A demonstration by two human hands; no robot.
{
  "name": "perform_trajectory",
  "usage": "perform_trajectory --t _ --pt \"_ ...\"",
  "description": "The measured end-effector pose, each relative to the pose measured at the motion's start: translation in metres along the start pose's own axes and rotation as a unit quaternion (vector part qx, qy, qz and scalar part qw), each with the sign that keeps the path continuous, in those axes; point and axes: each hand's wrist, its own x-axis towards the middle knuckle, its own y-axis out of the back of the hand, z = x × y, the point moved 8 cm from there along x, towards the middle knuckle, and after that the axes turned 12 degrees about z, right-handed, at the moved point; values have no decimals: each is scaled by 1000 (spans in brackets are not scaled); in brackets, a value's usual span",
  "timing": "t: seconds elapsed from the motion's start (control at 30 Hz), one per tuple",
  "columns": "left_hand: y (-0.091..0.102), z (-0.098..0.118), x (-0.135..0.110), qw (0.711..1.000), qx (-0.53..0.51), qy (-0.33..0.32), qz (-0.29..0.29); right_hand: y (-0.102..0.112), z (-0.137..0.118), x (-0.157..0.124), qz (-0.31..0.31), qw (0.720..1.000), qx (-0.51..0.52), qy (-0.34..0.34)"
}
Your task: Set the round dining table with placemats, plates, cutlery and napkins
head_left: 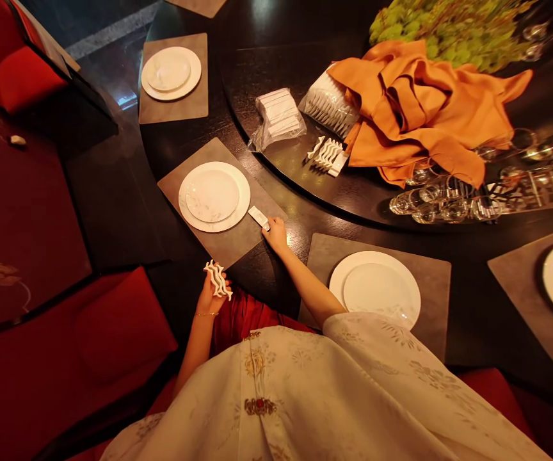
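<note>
Several white wavy chopstick rests [216, 279] are gripped side by side in my left hand [206, 299], close to the table edge. My right hand [276, 235] pinches one end of a flat white chopstick rest [258, 217] at the right side of a grey placemat [214, 150]. Whether that rest touches the mat I cannot tell. On this mat sits a large white plate [244, 192] with a smaller plate [212, 197] on top, just left of the held rest. A row of similar chopstick rests [327, 153] lies on the dark turntable [296, 173].
Plastic-wrapped white packets [279, 114], orange napkins [396, 96], several glasses [452, 205] and green foliage [449, 29] crowd the turntable. Further plates rest on a far placemat [200, 109] and a right placemat [432, 275]. A red chair [123, 326] stands at left.
</note>
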Motion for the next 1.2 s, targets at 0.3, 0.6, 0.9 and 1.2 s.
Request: perform_trajectory --t 0.3,0.6,0.9,1.2 --pt "-52 -5 -3 999 45 7 -17 42 -28 -24 2 987 127 -95" --pt "-160 -45 -23 986 71 -23 -150 141 -49 -131 -90 876 428 -202" --pt "-188 -175 -57 965 203 33 -163 259 88 -188 128 870 385 -282" --pt "-147 -271 -67 978 199 12 -60 350 370 -255 250 765 364 -468"
